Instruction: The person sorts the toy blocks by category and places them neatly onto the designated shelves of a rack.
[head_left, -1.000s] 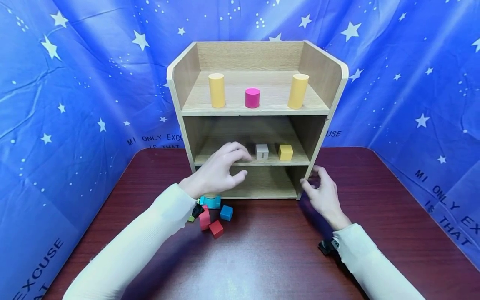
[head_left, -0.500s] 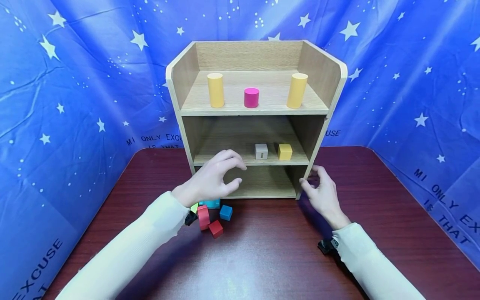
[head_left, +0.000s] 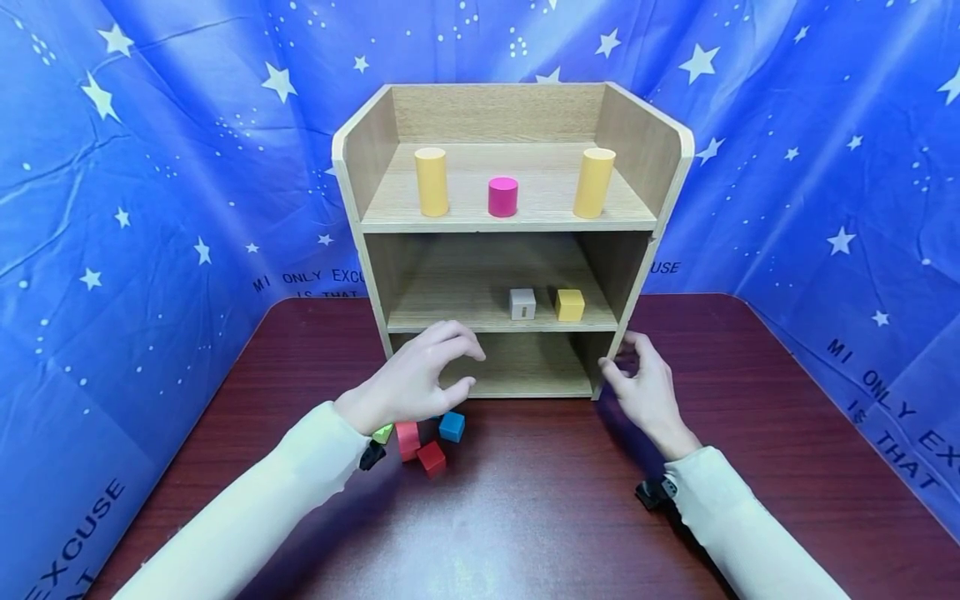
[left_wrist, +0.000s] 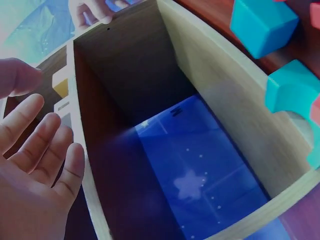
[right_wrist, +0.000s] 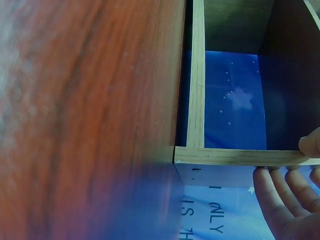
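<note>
My left hand hovers before the wooden shelf unit, fingers loosely bent and holding nothing. Under and beside it lie a blue cube, a red cube, a red curved block and a partly hidden green block. A turquoise arch block shows in the left wrist view. My right hand pinches the unit's right side panel low down, thumb at the inner edge and fingers outside. On the middle shelf sit a grey cube and a yellow cube.
Two tall yellow cylinders stand on the top shelf, with a short pink cylinder between them. The unit rests on a dark red wooden table. A blue starry curtain surrounds the table.
My left hand has drawn back from the middle shelf, moving down and left toward the loose blocks. My right hand has stayed on the side panel.
</note>
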